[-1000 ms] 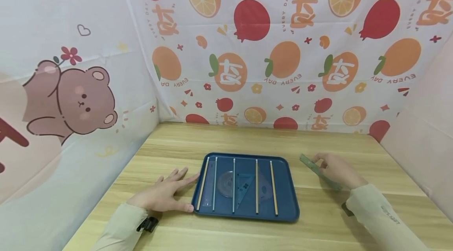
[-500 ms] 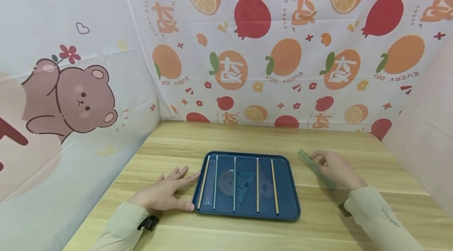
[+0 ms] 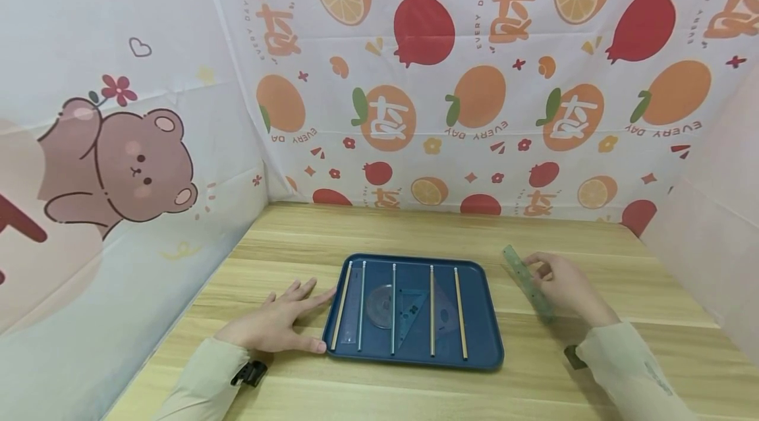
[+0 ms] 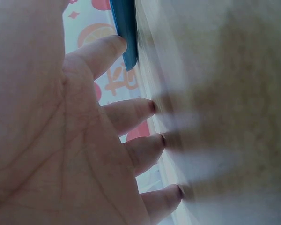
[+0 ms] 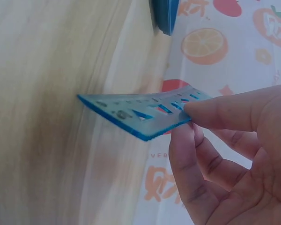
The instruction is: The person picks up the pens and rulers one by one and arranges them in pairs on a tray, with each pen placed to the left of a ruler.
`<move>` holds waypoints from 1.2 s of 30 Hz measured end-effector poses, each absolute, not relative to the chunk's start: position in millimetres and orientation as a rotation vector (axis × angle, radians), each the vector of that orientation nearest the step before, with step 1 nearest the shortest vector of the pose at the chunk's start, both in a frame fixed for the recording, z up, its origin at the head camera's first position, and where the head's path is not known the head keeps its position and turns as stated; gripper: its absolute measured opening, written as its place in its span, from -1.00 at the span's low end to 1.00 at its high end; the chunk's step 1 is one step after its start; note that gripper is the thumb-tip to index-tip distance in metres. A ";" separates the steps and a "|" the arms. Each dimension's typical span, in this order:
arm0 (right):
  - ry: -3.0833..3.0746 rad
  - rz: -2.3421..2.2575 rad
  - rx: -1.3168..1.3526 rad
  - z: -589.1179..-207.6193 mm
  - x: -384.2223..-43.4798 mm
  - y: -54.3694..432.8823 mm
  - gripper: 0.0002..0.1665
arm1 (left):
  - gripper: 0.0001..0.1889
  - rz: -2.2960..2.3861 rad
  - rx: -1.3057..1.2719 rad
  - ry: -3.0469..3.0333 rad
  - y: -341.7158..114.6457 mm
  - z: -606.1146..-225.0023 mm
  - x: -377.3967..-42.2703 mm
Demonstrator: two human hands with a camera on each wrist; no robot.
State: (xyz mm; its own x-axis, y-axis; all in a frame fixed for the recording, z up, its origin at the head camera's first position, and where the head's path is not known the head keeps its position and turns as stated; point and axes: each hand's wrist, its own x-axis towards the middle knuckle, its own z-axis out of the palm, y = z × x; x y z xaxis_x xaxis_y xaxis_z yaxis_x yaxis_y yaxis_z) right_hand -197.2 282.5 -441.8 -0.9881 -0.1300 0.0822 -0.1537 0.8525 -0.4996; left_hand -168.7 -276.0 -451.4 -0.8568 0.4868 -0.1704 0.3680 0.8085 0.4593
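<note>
In the head view, my left hand (image 3: pixel 273 329) lies spread on the table, with the thumb and forefinger touching the left edge of a blue tray (image 3: pixel 485 345). Several pencils (image 3: pixel 394 315) lie lengthwise in this tray. Among them are a clear ruler (image 3: pixel 352 315), a round protractor (image 3: pixel 376 306), a blue set square (image 3: pixel 408 325) and a second clear triangle (image 3: pixel 447 322). Right of the tray, my right hand (image 3: pixel 563 286) pinches a translucent stencil ruler (image 3: pixel 523 273) between thumb and fingers. The right wrist view shows this ruler (image 5: pixel 131 123) raised off the table, with letter-like cut-outs.
The wooden table (image 3: pixel 415 391) runs back to a fruit-printed cloth (image 3: pixel 427 111). A bear-printed cloth (image 3: pixel 142 170) stands along the left side, and a pale cloth (image 3: pixel 717 223) along the right.
My right hand has turned the ruler slightly, so its lower end has swung left and it stands steeper in the head view. The left hand and tray stay put.
</note>
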 end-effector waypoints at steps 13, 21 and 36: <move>-2.930 0.986 0.173 -443.8 -187.0 278.1 -0.52 | 0.08 0.611 0.652 2.712 -276.7 -452.1 -168.5; -2.893 1.094 0.168 -444.4 -182.9 273.5 -0.52 | 0.08 0.610 0.652 2.709 -276.2 -451.5 -167.5; -2.822 1.295 0.203 -449.4 -175.4 265.1 -0.50 | 0.08 0.607 0.662 2.705 -276.1 -450.0 -166.4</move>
State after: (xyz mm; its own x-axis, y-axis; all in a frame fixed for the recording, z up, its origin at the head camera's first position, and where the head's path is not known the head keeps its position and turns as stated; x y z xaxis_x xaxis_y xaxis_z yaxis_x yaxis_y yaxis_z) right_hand -175.4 265.1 -449.4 -0.9911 -0.1056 0.0814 -0.1305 0.6452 -0.7528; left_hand -166.4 -276.1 -450.0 -0.8523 0.4926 -0.1758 0.3701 0.8056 0.4626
